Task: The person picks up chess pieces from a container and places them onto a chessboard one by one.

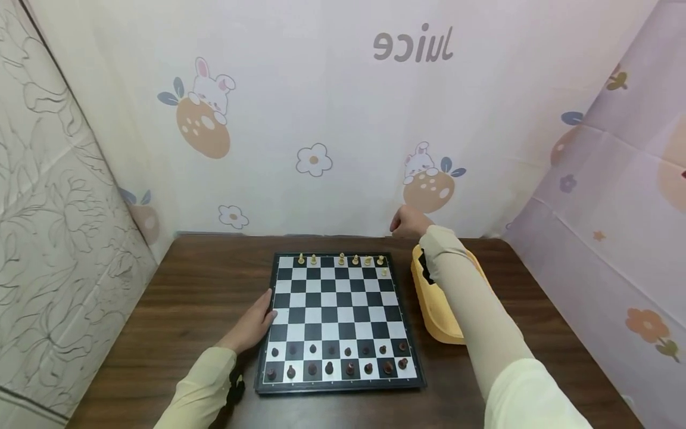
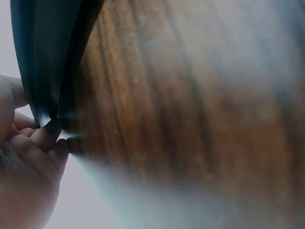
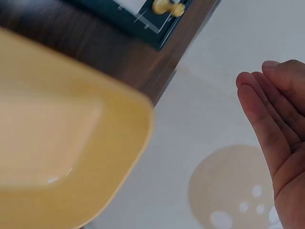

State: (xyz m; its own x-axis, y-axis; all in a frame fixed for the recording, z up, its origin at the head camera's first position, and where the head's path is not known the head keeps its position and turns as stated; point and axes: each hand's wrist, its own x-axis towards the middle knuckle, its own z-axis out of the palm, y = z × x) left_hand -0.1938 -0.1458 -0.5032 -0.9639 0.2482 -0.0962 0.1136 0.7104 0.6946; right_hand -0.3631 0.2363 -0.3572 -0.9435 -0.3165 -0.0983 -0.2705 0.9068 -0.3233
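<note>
A black-and-white chessboard [image 1: 337, 298] lies on the table. Dark chess pieces [image 1: 329, 367] fill its two near rows. Several pale pieces [image 1: 341, 258] stand along the far row, and a pale pawn [image 1: 384, 272] sits just in front at the right. My left hand [image 1: 249, 326] holds the board's left edge, fingers [image 2: 47, 136] bent against the black rim. My right hand [image 1: 410, 223] is raised past the table's far edge, beyond the yellow basket [image 1: 436, 310]. Its fingers [image 3: 262, 124] lie together, gently bent, with nothing visible in them.
The basket stands right of the board, under my right forearm [image 1: 477, 298]. A patterned curtain [image 1: 316, 107] hangs behind the brown wooden table [image 1: 209, 268], with more patterned cloth [image 1: 605, 226] at the right.
</note>
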